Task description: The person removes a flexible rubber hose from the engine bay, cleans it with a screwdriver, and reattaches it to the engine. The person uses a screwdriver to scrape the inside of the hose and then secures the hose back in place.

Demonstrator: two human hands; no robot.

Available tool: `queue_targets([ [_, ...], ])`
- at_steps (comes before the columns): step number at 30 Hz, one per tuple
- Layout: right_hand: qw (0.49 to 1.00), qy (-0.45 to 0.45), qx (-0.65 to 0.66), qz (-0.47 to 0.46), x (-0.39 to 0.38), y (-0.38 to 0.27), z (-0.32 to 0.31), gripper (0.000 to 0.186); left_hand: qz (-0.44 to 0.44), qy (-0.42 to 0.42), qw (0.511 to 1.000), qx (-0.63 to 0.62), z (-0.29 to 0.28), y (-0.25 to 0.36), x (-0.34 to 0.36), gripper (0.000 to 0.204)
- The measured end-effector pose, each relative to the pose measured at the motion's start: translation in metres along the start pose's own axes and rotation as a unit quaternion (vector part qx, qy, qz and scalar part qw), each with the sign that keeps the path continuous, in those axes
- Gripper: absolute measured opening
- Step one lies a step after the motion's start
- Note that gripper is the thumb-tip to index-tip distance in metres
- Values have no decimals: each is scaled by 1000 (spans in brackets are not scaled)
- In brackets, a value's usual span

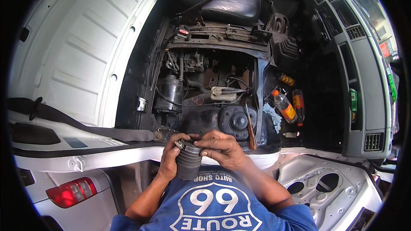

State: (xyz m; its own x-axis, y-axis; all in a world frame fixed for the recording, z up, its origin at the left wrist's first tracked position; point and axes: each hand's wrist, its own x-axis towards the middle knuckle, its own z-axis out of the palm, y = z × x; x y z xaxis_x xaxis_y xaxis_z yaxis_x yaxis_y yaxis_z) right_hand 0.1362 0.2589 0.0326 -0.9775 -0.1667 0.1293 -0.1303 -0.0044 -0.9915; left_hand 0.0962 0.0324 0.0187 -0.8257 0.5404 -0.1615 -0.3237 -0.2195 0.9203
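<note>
While the left hand (170, 158) wraps the ribbed black hose (189, 166) from the side, its thumb lies beside the screw housing (179, 144) of the metal clamp (191, 149). Right hand (229, 150): thumb and fingers pinched at the hose's upper end, by the band; cannot tell whether they press metal, rubber or both. Hose is upright, slightly tilted, before the blue shirt (214, 203), apart from the engine bay.

Handling, as I judge it: left hand carries the load, right makes small nudges. Band should sit square to the ribs, level all round, clear of the rim. Too hard a squeeze could push the soft mouth oval and cock the band. Screw housing wants to face where a blade can reach it.

Beyond the hands: white sill (263, 161); screwdriver (252, 138) with amber handle near the right hand, loose among the bay's metalwork. Further out, black canister (171, 92), pale reservoir (223, 95), blue rag (272, 116), then bottles (284, 108) on the floor.
</note>
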Motion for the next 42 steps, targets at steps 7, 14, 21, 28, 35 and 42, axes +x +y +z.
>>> queue_targets([
  [7, 999, -6, 38, 24, -4, 2, 6, 27, 88, -34, 986, 135, -7, 8, -2, 45],
  [14, 997, 6, -4, 75, -4, -6, 6, 21, 10, -15, 975, 223, -4, 32, 0, 59],
  [21, 994, -31, -54, 92, -4, -11, 10, 24, 23, 9, 933, 360, 5, 34, -1, 85],
  [28, 996, -15, -91, 20, -16, -12, 11, 39, 19, -19, 929, 369, 8, 43, -1, 84],
  [35, 998, 6, -67, 12, -21, -2, 13, 37, 85, 4, 901, 426, 9, 33, -1, 83],
  [42, 998, -12, -51, 16, -16, -4, 6, 33, 85, -24, 922, 377, 0, 20, 1, 89],
])
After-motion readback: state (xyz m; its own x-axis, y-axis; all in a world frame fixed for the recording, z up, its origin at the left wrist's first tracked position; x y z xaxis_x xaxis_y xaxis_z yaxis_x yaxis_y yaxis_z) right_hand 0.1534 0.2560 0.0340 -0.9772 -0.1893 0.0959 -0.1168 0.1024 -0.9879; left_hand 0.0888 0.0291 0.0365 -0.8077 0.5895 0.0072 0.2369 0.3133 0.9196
